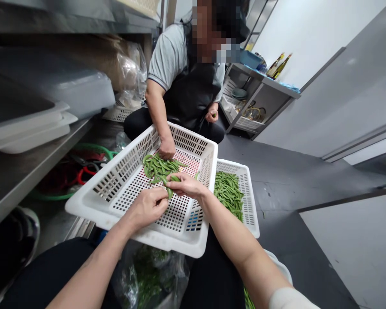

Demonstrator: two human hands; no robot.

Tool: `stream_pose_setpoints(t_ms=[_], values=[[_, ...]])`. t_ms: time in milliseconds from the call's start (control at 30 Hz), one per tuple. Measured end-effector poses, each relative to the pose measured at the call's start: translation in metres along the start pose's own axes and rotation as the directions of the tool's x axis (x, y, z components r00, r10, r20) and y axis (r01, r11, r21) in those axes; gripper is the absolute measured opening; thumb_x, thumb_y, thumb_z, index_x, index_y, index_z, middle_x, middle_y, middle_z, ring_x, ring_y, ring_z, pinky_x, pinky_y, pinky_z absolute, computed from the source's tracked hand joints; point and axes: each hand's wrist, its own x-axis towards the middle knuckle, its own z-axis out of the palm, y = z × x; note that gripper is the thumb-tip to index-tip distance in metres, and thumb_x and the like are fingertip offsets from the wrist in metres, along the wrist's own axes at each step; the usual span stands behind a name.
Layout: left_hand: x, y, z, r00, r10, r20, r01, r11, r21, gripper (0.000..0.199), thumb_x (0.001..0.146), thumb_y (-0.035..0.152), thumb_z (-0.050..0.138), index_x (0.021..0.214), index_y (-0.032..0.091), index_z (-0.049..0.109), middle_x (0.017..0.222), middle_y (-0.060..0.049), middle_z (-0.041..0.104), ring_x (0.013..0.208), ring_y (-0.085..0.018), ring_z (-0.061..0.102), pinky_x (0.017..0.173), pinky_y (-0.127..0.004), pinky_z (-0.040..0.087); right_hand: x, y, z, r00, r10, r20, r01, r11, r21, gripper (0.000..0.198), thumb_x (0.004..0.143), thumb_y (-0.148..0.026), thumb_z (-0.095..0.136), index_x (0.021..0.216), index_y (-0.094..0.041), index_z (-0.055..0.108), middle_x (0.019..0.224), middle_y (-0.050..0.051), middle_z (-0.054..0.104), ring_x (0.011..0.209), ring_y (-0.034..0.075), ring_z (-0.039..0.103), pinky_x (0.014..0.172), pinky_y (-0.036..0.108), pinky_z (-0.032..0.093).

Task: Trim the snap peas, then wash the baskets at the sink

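Note:
A white plastic basket (138, 234) with slotted sides sits across my knees, and a small heap of green pea pods (159, 166) lies on its far floor. Over the basket, my right hand (187, 186) is closed around a few pods. One pea pod (169, 191) points down from its fingers toward my left hand (149, 208), which is closed with thumb and forefinger at that pod's end. My left fingertips are partly hidden. Across from me, a co-worker's hand (167, 147) reaches into the heap; their other hand (212, 114) holds something small and green.
A second white basket (252, 214) full of pods (228, 193) stands at right. Below me is a clear plastic bag (151, 274) with greens. Left, a metal shelf (38, 165) carries white trays (28, 133); red-handled scissors (86, 174) lie underneath. Bottles (279, 66) stand on a rear table.

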Motion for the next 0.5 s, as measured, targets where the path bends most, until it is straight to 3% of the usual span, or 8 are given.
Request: stream_pose_setpoints(t_ms=[100, 200, 267, 300, 367, 500], values=[[0.001, -0.004, -0.011, 0.978, -0.198, -0.059, 0.172, 0.937, -0.304, 0.019, 0.067, 0.026, 0.05, 0.05, 0.018, 0.051, 0.055, -0.002, 0.049, 0.057, -0.015, 0.043, 0.056, -0.026, 0.03, -0.006, -0.006, -0.006, 0.988, 0.039, 0.147, -0.041, 0.999, 0.011, 0.03, 0.069, -0.036, 0.073, 0.079, -0.014, 0.055, 0.049, -0.011, 0.037, 0.039, 0.002, 0.025, 0.036, 0.016, 0.014], [0.002, -0.012, -0.026, 0.841, -0.5, -0.207, 0.263, 0.712, -0.651, 0.014, 0.064, 0.03, 0.054, 0.056, 0.018, 0.054, 0.056, 0.0, 0.046, 0.049, -0.011, 0.034, 0.045, -0.022, 0.022, -0.009, -0.008, -0.014, 0.972, 0.037, 0.231, -0.051, 0.997, 0.053, 0.03, 0.071, -0.037, 0.069, 0.084, -0.013, 0.057, 0.05, -0.01, 0.037, 0.038, 0.002, 0.02, 0.035, 0.016, 0.011], [0.003, -0.014, -0.033, 0.751, -0.619, -0.229, 0.264, 0.599, -0.756, 0.015, 0.061, 0.032, 0.054, 0.057, 0.018, 0.05, 0.055, 0.001, 0.041, 0.044, -0.008, 0.026, 0.04, -0.021, 0.013, -0.009, -0.007, -0.018, 0.969, 0.022, 0.245, -0.042, 0.996, 0.078, 0.029, 0.073, -0.036, 0.066, 0.086, -0.012, 0.058, 0.048, -0.011, 0.034, 0.037, 0.002, 0.016, 0.035, 0.017, 0.009], [0.003, -0.014, -0.034, 0.732, -0.647, -0.212, 0.283, 0.572, -0.77, 0.016, 0.06, 0.033, 0.055, 0.056, 0.018, 0.05, 0.054, 0.002, 0.04, 0.043, -0.008, 0.025, 0.039, -0.021, 0.012, -0.009, -0.006, -0.018, 0.968, 0.02, 0.251, -0.043, 0.995, 0.088, 0.028, 0.074, -0.036, 0.065, 0.087, -0.012, 0.058, 0.047, -0.011, 0.032, 0.037, 0.002, 0.015, 0.035, 0.017, 0.009], [0.003, -0.009, -0.031, 0.733, -0.666, -0.142, 0.351, 0.549, -0.759, 0.022, 0.059, 0.037, 0.059, 0.057, 0.017, 0.052, 0.052, 0.002, 0.038, 0.043, -0.008, 0.027, 0.039, -0.02, 0.013, -0.008, -0.004, -0.017, 0.962, 0.03, 0.271, -0.058, 0.994, 0.096, 0.028, 0.076, -0.036, 0.062, 0.088, -0.011, 0.059, 0.046, -0.012, 0.028, 0.037, 0.002, 0.013, 0.035, 0.017, 0.009], [0.006, -0.002, -0.017, 0.836, -0.549, -0.009, 0.43, 0.665, -0.61, 0.04, 0.063, 0.054, 0.061, 0.054, 0.016, 0.049, 0.048, 0.003, 0.033, 0.046, -0.009, 0.027, 0.042, -0.021, 0.017, -0.008, -0.004, -0.005, 0.958, 0.08, 0.276, -0.078, 0.997, -0.019, 0.033, 0.075, -0.042, 0.061, 0.089, -0.013, 0.058, 0.047, -0.011, 0.032, 0.038, 0.003, 0.016, 0.037, 0.018, 0.012]])
